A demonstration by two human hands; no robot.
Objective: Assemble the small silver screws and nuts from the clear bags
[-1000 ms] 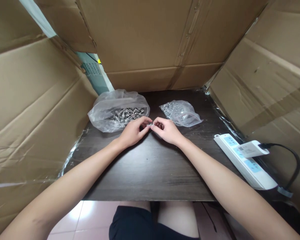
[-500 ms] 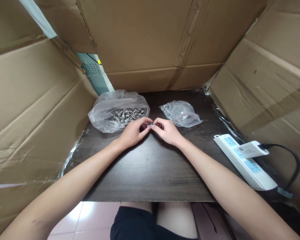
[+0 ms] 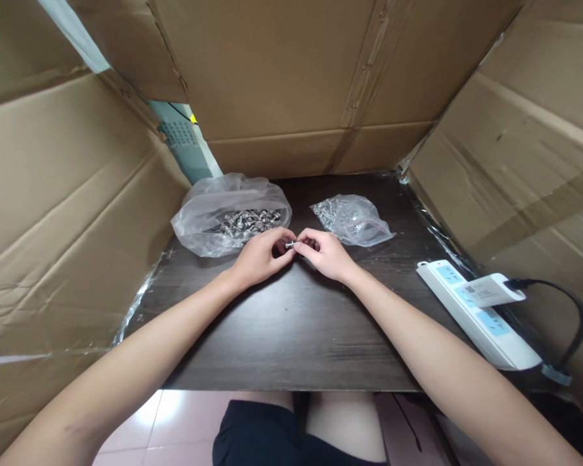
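Observation:
Between my fingertips, above the dark tabletop, is a small metal screw [image 3: 290, 245]. My left hand [image 3: 263, 256] has its thumb and fingers curled around the screw's left end. From the other side my right hand [image 3: 326, 254] pinches the screw's right end; the fingertips hide part of it. Just behind my left hand lies an open clear plastic bag [image 3: 199, 226] with a heap of metal screws [image 3: 252, 221] in it. Past my right hand rests a smaller clear bag [image 3: 364, 223] of thin silvery metal pieces, too small to name surely.
A white power strip [image 3: 480, 320] lies along the right side, with a white adapter [image 3: 494, 290] and black cable [image 3: 580, 317] on it. Cardboard walls [image 3: 291, 71] enclose the dark table [image 3: 282, 343] at the back and both sides.
Both hands stay in nearly the same place. The screw between the fingertips appears slightly turned, with more of its dark and shiny body showing. Both bags lie as before.

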